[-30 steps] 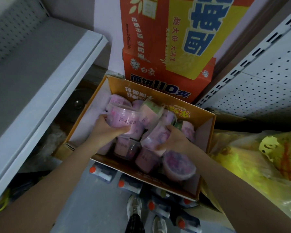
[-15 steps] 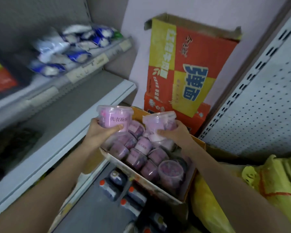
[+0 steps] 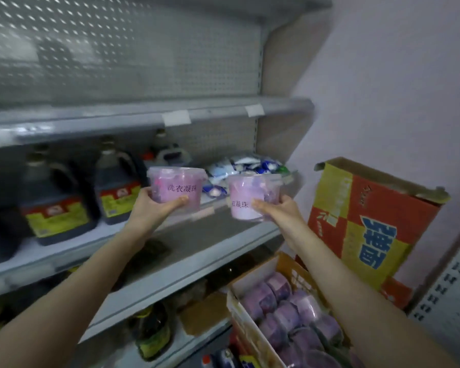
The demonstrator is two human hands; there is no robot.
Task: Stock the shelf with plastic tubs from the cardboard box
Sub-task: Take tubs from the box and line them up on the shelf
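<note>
My left hand (image 3: 154,208) grips a clear plastic tub of pink contents (image 3: 177,188) with black lettering, held upright in front of the grey shelf unit. My right hand (image 3: 276,211) grips a second pink tub (image 3: 251,197), also upright, to the right of the first. Both tubs hang in the air above a bare grey shelf board (image 3: 223,235). The open cardboard box (image 3: 252,282) stands at the lower right and holds several more purple-pink tubs (image 3: 290,312).
Dark jugs with red and yellow labels (image 3: 117,189) stand on the shelf at the left. White and blue bags (image 3: 247,166) lie at that shelf's right end. A tall red and yellow carton (image 3: 369,224) leans on the wall. Bottles (image 3: 154,333) fill the lower shelf.
Both hands have lifted a tub each out of the box and raised them up to shelf height. My view has swung up from the box to the shelves.
</note>
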